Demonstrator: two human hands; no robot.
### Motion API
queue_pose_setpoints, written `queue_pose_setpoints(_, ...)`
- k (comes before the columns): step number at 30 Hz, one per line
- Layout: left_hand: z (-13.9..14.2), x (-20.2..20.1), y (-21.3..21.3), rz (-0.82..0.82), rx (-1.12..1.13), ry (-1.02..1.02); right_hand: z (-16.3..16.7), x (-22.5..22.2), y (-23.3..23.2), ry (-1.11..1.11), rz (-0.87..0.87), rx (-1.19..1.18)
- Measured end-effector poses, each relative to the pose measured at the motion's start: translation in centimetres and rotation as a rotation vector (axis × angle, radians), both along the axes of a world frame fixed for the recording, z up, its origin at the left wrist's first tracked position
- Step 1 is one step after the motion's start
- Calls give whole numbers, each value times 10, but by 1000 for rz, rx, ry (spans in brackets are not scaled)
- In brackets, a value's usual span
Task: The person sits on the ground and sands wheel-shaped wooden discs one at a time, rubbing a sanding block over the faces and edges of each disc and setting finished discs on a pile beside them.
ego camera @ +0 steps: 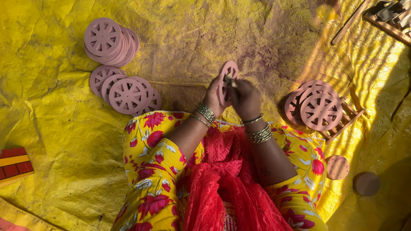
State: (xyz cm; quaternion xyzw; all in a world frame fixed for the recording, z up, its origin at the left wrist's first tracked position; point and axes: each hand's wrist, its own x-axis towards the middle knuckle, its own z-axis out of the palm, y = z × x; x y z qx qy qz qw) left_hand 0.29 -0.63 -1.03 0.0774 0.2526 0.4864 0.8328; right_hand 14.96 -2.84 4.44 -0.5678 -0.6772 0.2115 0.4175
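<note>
Two hands on one pink wheel

One round pink spoked wheel-shaped disc [226, 81] is held upright above the person's lap, just over the yellow plastic sheet [55, 141] that covers the floor. The left hand [212, 97] grips it from the side and behind, fingers closed around its lower edge. The right hand [245, 98] is pressed against the front of the disc, its fingers pinching a small thin light-coloured tool [231, 81] whose tip rests on the disc's face. Both wrists wear stacks of metal bangles [259, 134].

To the person's left lie two groups of matching pink spoked discs: a stacked pile farther off [110, 41] and an overlapping spread nearer the knee [127, 92]. To the right, another leaning pile of the same discs [316, 108] rests on a small slatted wooden rack [346, 119]. Near the right knee sit a plain pink round disc [337, 167] and a brown round block [366, 184], slightly apart. A red and yellow painted wooden piece [13, 164] lies at the sheet's left edge.
</note>
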Motion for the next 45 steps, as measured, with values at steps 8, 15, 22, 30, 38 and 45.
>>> queue_pose_setpoints(8, 0, -3, 0, -43, 67, 60, 10, 2, 2, 601, 70, -328)
queue_pose_setpoints(15, -7, 1, 0, -100, 104, 188, 26, 13, 3, 255, 110, -91)
queue_pose_setpoints(22, -6, 1, -1, -121, 79, 292, 26, 12, -2, 178, 104, -209)
queue_pose_setpoints(30, 21, 6, -7, -194, 442, 532, 12, 12, 0, 989, 23, -545)
queue_pose_setpoints(38, 0, 7, -3, -161, 603, 605, 8, 17, 1, 977, 15, -568)
queue_pose_setpoints(45, 25, 4, -10, -279, 390, 639, 21, 15, -4, -157, -109, -61)
